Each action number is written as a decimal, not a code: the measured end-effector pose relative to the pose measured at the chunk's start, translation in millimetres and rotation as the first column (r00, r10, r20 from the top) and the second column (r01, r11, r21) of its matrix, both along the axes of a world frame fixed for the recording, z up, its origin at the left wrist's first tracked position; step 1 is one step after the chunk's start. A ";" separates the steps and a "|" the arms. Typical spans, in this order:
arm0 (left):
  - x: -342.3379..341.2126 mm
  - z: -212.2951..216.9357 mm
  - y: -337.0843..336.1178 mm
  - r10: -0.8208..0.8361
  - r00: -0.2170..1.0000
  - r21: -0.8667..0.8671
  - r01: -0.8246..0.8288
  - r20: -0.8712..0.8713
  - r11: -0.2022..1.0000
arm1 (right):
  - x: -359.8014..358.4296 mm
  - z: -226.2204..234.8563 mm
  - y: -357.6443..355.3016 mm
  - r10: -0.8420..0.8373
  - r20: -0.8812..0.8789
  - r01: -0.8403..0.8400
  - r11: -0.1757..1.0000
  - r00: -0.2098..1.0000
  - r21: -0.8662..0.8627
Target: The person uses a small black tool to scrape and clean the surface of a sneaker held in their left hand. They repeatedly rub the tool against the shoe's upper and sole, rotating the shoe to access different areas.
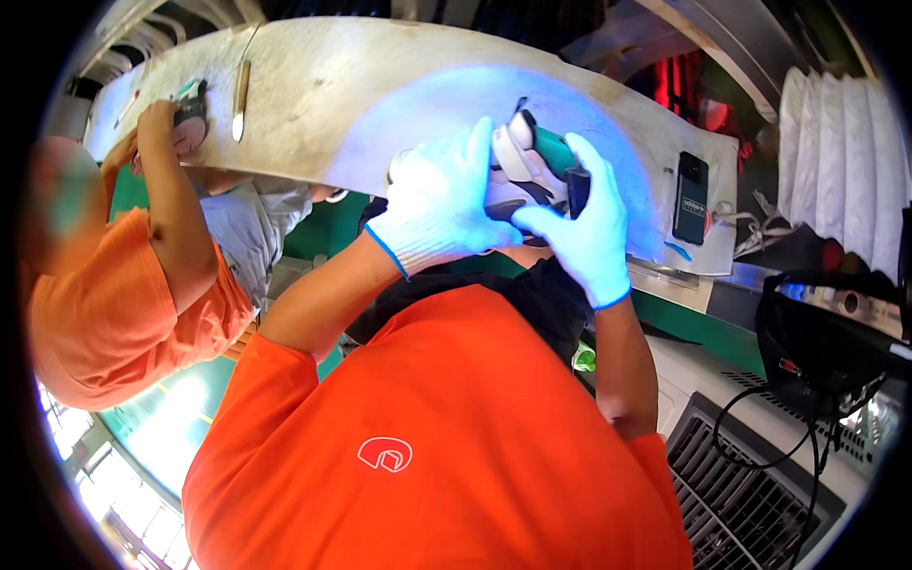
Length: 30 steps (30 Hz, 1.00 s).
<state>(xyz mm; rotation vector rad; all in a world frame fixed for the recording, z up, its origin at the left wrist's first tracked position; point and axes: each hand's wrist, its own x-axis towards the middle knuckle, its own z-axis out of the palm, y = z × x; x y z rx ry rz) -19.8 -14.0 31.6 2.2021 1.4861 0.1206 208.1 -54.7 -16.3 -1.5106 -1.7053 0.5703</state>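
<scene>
Between my two gloved hands is a white and dark sneaker, held just over the near edge of the worktable. A teal insert, looking like a shoe last, fills its opening. My left hand, in a white knit glove with a blue cuff, grips the shoe's left side, fingers pointing away from me. My right hand, gloved alike, curls round the other end, thumb toward the shoe. A dark part shows inside that grip; I cannot tell whether it belongs to the shoe. Both palms hide much of the shoe.
The pale worktable curves across the far side, lit by a bluish light. On it lie a black phone and a wooden-handled tool. At left, a co-worker in orange handles another shoe. A black bag with cords is at right.
</scene>
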 end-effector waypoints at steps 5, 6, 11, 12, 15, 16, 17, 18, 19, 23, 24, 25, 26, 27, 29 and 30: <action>4.2 -7.4 12.6 0.014 0.994 0.079 -0.023 0.106 0.997 | 45.5 -52.5 1.2 -0.473 -0.637 0.183 0.865 0.609 -0.467; 5.6 -7.4 12.1 0.023 0.994 0.071 -0.030 0.106 0.997 | 42.7 -55.5 -3.7 -0.474 -0.686 0.185 0.872 0.552 -0.453; 1.9 -18.3 3.3 0.029 0.988 0.175 -0.056 0.152 0.983 | 15.8 -28.0 17.0 -0.434 -0.886 -0.052 0.900 -0.164 -0.432; 4.3 -16.6 -0.7 0.025 0.986 0.203 -0.059 0.166 0.977 | 34.3 -81.0 17.9 -0.306 -0.937 -0.147 0.948 -0.168 -0.283; 6.7 -14.2 -1.4 0.023 0.979 0.150 -0.054 0.202 0.987 | -1.3 -56.1 34.4 -0.576 -0.804 -0.111 0.817 -0.149 -0.565; 7.4 -12.9 -0.3 0.018 0.977 0.143 -0.050 0.214 0.988 | 1.1 -62.6 33.4 -0.573 -0.815 -0.074 0.819 -0.085 -0.568; 7.3 -10.3 2.0 -0.007 0.970 0.133 -0.026 0.242 0.991 | 2.4 -67.0 28.5 -0.570 -0.821 -0.037 0.821 -0.021 -0.569; 6.6 -12.1 2.4 -0.021 0.966 0.163 -0.022 0.258 0.986 | -0.1 -60.5 25.3 -0.575 -0.817 -0.005 0.817 0.044 -0.576; 5.5 -14.2 3.1 -0.036 0.962 0.192 -0.018 0.272 0.981 | -0.5 -58.8 25.4 -0.615 -0.781 0.045 0.788 0.108 -0.614; 7.9 -23.4 6.2 -0.046 0.961 0.280 -0.033 0.273 0.960 | -0.1 -67.6 30.1 -0.438 -0.681 0.243 0.897 0.587 -0.368; 8.0 -23.8 9.7 -0.039 0.962 0.285 -0.041 0.269 0.958 | 0.5 -66.3 35.0 -0.432 -0.697 0.243 0.901 0.572 -0.359; 8.6 -26.9 14.6 -0.025 0.978 0.313 -0.041 0.206 0.949 | 0.6 -62.7 40.4 -0.488 -0.792 0.197 0.873 0.368 -0.446; 9.1 -22.3 16.7 -0.007 0.984 0.231 -0.034 0.177 0.972 | -0.2 -57.7 43.7 -0.532 -0.834 0.129 0.846 0.144 -0.517; 12.3 -12.3 18.6 0.011 0.989 0.136 -0.031 0.146 0.990 | -7.4 -50.1 37.3 -0.565 -0.824 0.215 0.812 0.054 -0.543; 5.0 -18.2 18.4 -0.030 0.982 0.176 -0.003 0.186 0.984 | -16.5 -37.4 21.8 -0.655 -0.744 0.325 0.738 0.132 -0.591; 3.0 -23.0 16.1 -0.037 0.979 0.205 -0.005 0.202 0.979 | -21.9 -30.1 20.5 -0.678 -0.723 0.362 0.712 0.133 -0.601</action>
